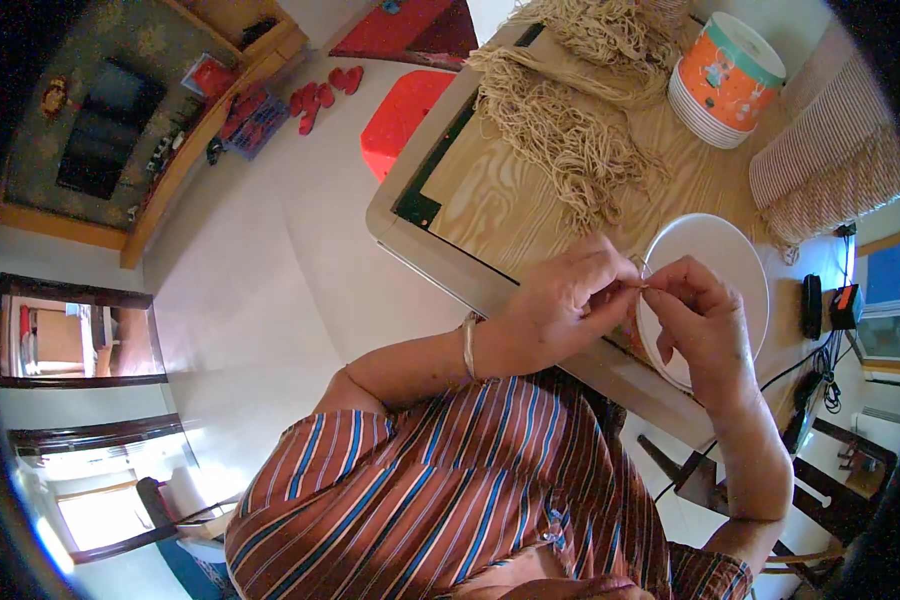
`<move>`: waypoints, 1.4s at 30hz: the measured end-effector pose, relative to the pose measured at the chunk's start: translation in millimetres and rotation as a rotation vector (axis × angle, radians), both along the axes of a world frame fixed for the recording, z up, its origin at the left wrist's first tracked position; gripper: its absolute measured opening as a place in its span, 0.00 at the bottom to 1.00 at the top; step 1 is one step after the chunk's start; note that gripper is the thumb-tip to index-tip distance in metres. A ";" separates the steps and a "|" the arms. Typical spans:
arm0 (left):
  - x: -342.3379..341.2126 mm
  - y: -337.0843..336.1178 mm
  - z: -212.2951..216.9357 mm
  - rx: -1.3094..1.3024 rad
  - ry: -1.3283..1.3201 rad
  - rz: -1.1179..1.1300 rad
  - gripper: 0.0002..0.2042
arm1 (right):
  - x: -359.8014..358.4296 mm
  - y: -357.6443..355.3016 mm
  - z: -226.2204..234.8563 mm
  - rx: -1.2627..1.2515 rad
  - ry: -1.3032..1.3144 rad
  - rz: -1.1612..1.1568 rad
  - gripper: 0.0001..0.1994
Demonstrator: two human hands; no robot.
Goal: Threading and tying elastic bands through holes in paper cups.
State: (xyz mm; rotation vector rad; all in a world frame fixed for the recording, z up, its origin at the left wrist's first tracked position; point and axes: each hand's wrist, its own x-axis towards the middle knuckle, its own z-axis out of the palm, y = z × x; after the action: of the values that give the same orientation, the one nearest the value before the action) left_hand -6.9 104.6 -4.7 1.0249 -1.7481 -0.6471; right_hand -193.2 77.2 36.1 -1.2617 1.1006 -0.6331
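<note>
My left hand and my right hand meet fingertip to fingertip at the table's near edge. Both are closed in a pinch on a thin beige strand, and most of it is hidden by the fingers. Directly below them stands a round white tub, its inside partly covered by my right hand. Just beyond my left hand lies a loose, tangled heap of beige string, with further bundles behind it.
The wood-grained table carries a stack of orange-and-green paper tubs and striped woven cloth on the right. Black cables and a small dark box lie at the right edge. A red stool stands beyond the table's left side.
</note>
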 end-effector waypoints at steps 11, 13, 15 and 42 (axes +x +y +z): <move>-2.1 2.9 0.7 0.126 0.024 -0.014 0.07 | -3.2 -2.4 2.6 0.169 -0.188 -0.003 0.03; -3.1 2.5 -0.9 0.162 0.058 -0.022 0.07 | -4.9 -5.1 4.2 0.319 -0.232 0.024 0.03; -4.3 2.2 -2.2 0.197 0.092 -0.033 0.06 | -5.6 -6.3 1.2 0.287 -0.205 0.038 0.03; -3.3 -2.6 -6.3 0.114 0.046 -0.050 0.06 | -3.2 -2.1 -4.6 -0.126 0.137 0.061 0.03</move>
State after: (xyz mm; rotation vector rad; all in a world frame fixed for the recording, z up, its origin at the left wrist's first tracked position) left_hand -10.2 102.0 -11.0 1.0388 -1.7174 -0.8040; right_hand -196.4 75.1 31.5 -1.4592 1.1437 -0.5835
